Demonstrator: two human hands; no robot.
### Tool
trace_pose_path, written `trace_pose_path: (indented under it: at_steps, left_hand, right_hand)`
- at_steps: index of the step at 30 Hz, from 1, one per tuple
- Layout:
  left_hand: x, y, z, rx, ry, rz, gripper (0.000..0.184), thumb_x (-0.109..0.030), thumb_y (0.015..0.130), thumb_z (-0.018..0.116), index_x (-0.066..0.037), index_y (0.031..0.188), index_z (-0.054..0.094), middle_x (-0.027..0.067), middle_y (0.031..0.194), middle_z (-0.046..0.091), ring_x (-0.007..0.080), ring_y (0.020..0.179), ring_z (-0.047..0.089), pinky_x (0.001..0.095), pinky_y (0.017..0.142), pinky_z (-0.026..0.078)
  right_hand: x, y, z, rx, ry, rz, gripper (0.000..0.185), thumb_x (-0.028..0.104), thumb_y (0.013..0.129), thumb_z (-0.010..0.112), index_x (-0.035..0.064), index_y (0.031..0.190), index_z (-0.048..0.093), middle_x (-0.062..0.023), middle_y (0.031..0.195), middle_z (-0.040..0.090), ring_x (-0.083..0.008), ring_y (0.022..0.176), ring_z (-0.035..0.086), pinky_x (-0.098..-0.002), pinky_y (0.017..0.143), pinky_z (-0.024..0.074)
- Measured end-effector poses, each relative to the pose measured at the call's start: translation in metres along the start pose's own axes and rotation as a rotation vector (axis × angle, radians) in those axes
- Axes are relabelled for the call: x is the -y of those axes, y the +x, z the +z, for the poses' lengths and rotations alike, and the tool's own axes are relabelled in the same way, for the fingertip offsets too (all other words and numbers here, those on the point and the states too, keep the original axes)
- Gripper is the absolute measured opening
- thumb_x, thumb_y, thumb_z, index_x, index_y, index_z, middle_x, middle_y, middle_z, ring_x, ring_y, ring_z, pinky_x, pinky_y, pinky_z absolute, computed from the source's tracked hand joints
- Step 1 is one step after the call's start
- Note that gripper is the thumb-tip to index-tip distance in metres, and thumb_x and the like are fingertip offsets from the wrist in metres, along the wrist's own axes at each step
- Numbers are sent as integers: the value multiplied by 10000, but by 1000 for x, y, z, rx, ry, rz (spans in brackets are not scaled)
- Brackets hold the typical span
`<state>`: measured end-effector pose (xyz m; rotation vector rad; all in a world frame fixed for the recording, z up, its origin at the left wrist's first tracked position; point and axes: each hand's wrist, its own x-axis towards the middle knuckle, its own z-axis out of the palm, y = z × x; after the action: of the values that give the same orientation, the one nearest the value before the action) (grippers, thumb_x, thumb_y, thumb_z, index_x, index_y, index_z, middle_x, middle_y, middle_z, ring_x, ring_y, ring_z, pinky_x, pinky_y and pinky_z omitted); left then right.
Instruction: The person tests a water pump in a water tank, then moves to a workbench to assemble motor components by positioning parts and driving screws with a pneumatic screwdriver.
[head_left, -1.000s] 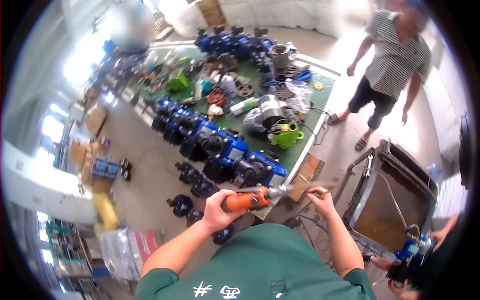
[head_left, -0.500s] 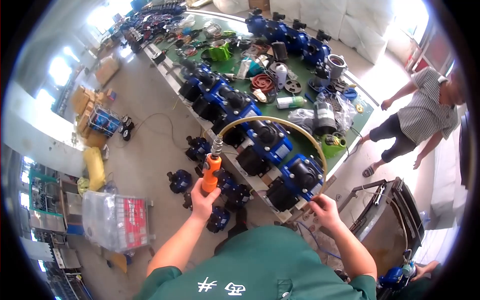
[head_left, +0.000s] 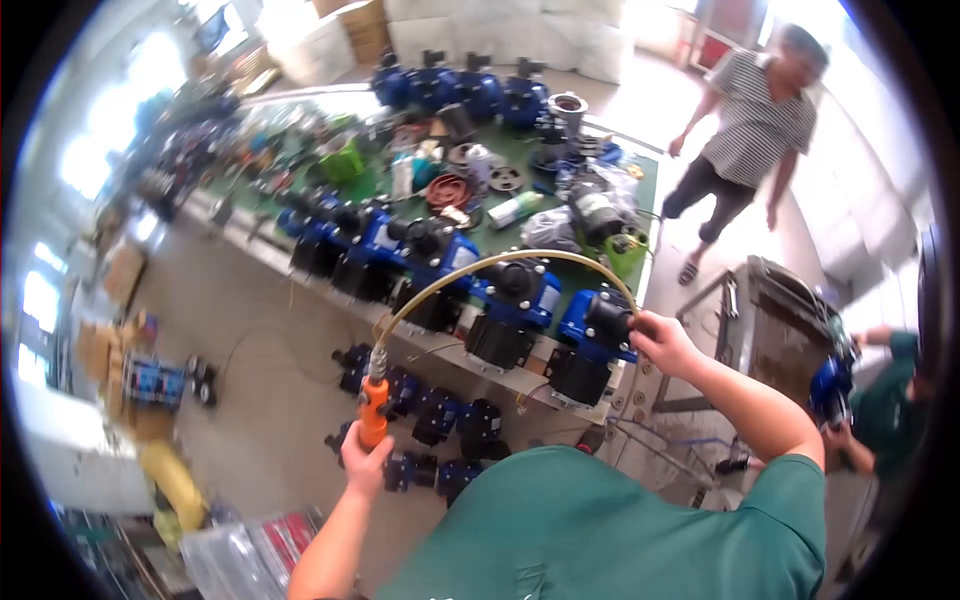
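My left hand (head_left: 366, 462) is wrapped round an orange tool (head_left: 374, 412) with a metal fitting at its top. From that fitting a yellowish hose (head_left: 470, 265) arches over the row of blue pumps to my right hand (head_left: 660, 340). The fingers of my right hand pinch the hose's other end beside the nearest blue and black pump (head_left: 588, 345). Another pump (head_left: 508, 310) stands just left of it on the table edge, under the arch. The hose's tip is hidden by my fingers.
The green table (head_left: 470, 225) bears loose parts, bags and more pumps (head_left: 480, 90). Further pumps (head_left: 437, 412) sit on the floor below its edge. A person in a striped shirt (head_left: 755, 120) stands beyond the metal tank (head_left: 770, 330); a co-worker (head_left: 890, 420) at right holds a blue pump (head_left: 830, 388).
The view has turned. My right hand has moved up to the nearest pump with the hose end, while the orange tool is now lower left. The person in stripes stands in a different pose.
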<state>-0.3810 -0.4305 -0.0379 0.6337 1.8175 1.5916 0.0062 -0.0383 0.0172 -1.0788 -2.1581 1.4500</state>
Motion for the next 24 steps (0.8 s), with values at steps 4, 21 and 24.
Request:
trace_pose_path:
  at_steps: [4,21,24]
  left_hand:
    - [-16,20,-1,94,45,-28,297,-38,823,728,-31,1063,555,-27,836,540,57,675,492,216,590,395]
    - [-98,124,363,453,53,259,185,-105,930,687,-46,1060,570,-29,792,548,47,633,469,201,556,358]
    - [-89,120,417,478,97,300,243,-87,901,725,-21,1078,573,4,827,580,72,685,507,226,624,415]
  right_hand:
    - [-21,-12,4,-355,2,10,215,110,915,703,4,1091,641,9,729,606,-55,664,503,-245,598,431]
    - [-149,-50,-16,-864,222,90,289,218,938,675,-8,1119,664,-112,903,737,-117,838,677,-296,765,539]
    - [-200,-86,-41,-926,196,233,336,230,896,713,8,1145,670,-121,942,739,-145,836,693,-303,765,547]
